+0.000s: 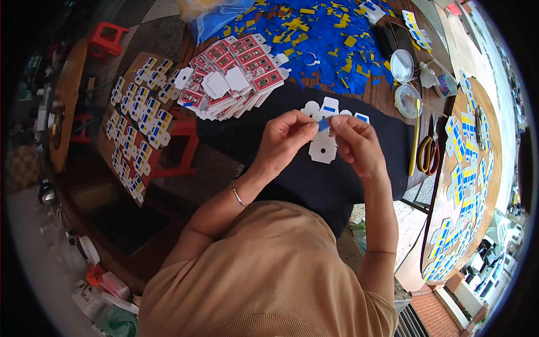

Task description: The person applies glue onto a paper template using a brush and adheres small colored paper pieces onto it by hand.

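A small blue piece is held up between my hands, over the dark cloth. My left hand pinches its left side between thumb and index finger. On its right side, the fingertips of my right hand are closed. Just beneath lies an unfolded white card box with a dark round hole in its lower panel and blue strips on its upper flaps. My fingers cover part of the card. To the left is a stacked pile of red-and-white printed card boxes, some showing their blank white backs.
Loose blue and yellow pieces heap at the back. Clear round lids, a yellow stick and scissors lie at the right. Boards with blue-and-yellow cards flank both sides; a red stool stands left.
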Demonstrator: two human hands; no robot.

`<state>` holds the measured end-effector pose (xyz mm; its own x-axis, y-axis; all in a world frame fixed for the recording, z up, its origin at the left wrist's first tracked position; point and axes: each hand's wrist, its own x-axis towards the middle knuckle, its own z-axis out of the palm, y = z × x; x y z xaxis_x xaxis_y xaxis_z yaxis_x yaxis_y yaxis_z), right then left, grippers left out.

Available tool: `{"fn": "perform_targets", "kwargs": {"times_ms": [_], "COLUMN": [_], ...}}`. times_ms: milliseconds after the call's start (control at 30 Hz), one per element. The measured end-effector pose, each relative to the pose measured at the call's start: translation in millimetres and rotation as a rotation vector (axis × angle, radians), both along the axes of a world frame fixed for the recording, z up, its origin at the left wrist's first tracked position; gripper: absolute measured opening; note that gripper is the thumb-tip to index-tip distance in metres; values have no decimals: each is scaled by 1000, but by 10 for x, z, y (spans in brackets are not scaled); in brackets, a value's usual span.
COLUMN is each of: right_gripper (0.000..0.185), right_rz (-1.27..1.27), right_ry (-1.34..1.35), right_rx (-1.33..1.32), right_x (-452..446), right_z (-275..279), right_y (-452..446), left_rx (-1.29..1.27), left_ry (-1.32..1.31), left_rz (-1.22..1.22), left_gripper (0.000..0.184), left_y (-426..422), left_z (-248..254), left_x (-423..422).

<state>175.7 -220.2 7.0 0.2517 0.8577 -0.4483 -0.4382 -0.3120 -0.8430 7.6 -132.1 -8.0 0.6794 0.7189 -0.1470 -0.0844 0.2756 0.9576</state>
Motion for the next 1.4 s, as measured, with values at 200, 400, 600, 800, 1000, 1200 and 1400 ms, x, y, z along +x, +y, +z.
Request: {"fn": "perform_targets", "kwargs": {"times_ms": [200,400,600,800,1000,1200,1400], "right_gripper": [15,24,22,20,19,25,19], "right_rz": [-187,-117,-186,-262,-235,-160,-139], "right_ry": [-704,-1037,-803,-728,-761,-664,-305], "right_rx": [263,365,329,350,384,274,146], "right_x": [-132,-256,-259,-253,-245,-254,-166], "right_z": [21,-7,-88,-65,-90,-4,-36], "right_y": [-47,-88,-99,-119,-122,-121,-135], "left_rx": [-16,-36,-2,45,30,17,-6], "left_ry": [59,-1,-58,-62,-85,-108,-24], "left_rz": [94,60,-3,-51,-44,8,5], "left_gripper": [11,11,16,19,20,15,11], "left_y": [2,-37,-81,-75,-96,-100,-73], "left_z": [-24,-26,-56,-54,-72,-73,-14], "left_x": [11,37,18,9,16,42,31]}}
